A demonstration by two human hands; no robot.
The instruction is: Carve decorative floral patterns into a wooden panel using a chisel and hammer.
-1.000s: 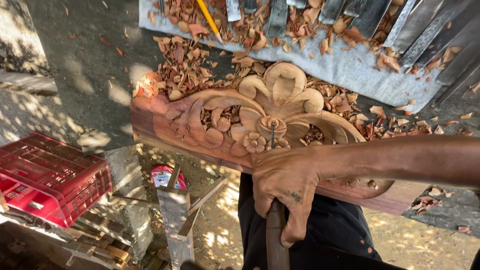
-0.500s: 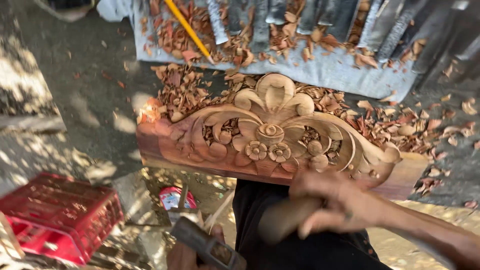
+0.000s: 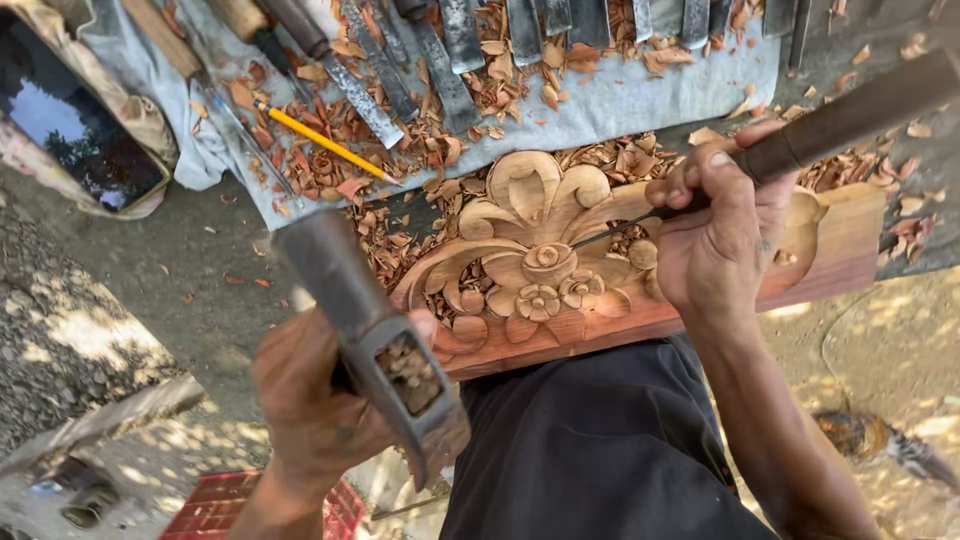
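- The right hand [image 3: 725,235] is wrapped tight round the dark handle of a chisel [image 3: 800,135]; its thin blade runs out past the fingertips to the carved wooden panel [image 3: 560,265], ending just above the middle flower.
- The left hand [image 3: 320,400] is closed round the handle of a hammer [image 3: 375,335], whose head is raised in front of the knuckles, apart from the chisel and the panel.
- The panel lies across the bench edge, under the right fingers and just beyond the left ones, with wood shavings [image 3: 400,150] heaped behind it.
- Risk: a slightly misaimed hammer blow would probably land on the right fingers, since they grip close to the handle end.
- Risk: too heavy a blow could drive the blade too deep and split a petal.
- Beyond the fingers, spare chisels [image 3: 450,50] and a yellow pencil [image 3: 325,145] lie on a pale cloth [image 3: 640,100].
- No labels or signs are legible; a red plastic crate [image 3: 255,505] sits below the left wrist.
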